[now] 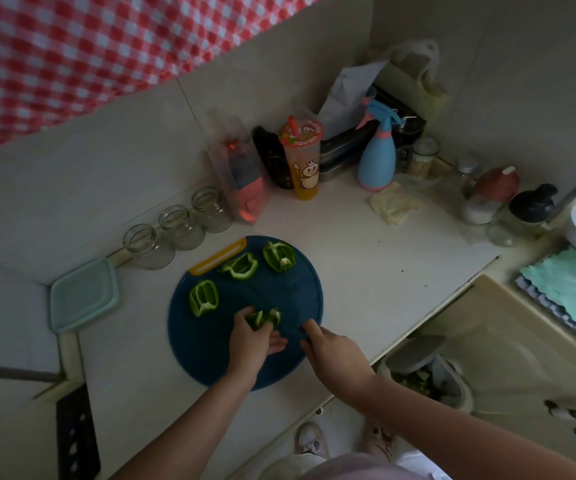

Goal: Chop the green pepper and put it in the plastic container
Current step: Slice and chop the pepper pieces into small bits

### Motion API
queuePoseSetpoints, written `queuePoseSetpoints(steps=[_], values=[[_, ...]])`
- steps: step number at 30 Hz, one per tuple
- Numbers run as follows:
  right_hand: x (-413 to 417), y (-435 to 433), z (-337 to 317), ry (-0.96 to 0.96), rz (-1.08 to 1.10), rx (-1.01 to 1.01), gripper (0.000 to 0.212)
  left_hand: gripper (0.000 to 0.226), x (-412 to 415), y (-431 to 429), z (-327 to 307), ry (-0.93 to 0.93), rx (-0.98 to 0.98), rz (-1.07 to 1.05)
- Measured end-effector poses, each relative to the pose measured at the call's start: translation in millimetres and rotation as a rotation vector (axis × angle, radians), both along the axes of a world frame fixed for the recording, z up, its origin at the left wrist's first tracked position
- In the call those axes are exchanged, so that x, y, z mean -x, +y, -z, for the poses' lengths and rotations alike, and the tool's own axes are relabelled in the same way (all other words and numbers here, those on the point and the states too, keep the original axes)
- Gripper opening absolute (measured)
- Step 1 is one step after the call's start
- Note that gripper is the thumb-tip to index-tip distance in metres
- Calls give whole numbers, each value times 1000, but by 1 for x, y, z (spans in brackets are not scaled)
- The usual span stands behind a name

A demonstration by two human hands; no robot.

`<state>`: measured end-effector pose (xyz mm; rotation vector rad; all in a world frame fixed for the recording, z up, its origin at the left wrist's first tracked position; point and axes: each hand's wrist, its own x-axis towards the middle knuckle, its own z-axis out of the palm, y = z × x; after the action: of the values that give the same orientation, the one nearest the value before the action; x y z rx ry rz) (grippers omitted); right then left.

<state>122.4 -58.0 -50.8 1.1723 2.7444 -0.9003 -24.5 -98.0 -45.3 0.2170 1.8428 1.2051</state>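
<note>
The pale green plastic container point(84, 294) sits at the worktop's point(366, 258) left corner, well apart from both hands. Three green pepper pieces point(204, 297) lie on the round blue cutting board point(210, 341). The left hand point(250, 344) grips a fourth pepper piece point(262, 318), fingers curled over it. Just beside it, the right hand point(335, 351) reaches in with its forefinger extended; what it holds is too dark to tell.

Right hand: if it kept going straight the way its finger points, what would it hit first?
Probably the pepper piece that the left hand grips on the board, just ahead of the right hand. Depth is unclear in this dim view.
</note>
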Motion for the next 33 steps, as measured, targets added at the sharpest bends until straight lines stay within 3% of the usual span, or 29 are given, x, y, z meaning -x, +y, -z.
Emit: queuePoseSetpoints(steps=[4,12,17,23,28,33], values=[[2,3,1,-10,-22,-21,31,37,3,-5,6,135,48,131],[-8,-2,4,-11,-99,-26,35,29,7,-17,-1,602,220,350],[-4,-16,5,-16,-115,43,32,40,4,-18,-4,658,276,428],[-8,-16,4,-111,-144,-65,32,40,6,-17,-4,711,310,472],[-4,-17,1,-208,-163,-66,55,43,9,-14,-4,733,349,513],[1,-19,-6,-242,-175,-67,57,44,12,-9,-12,756,406,570]])
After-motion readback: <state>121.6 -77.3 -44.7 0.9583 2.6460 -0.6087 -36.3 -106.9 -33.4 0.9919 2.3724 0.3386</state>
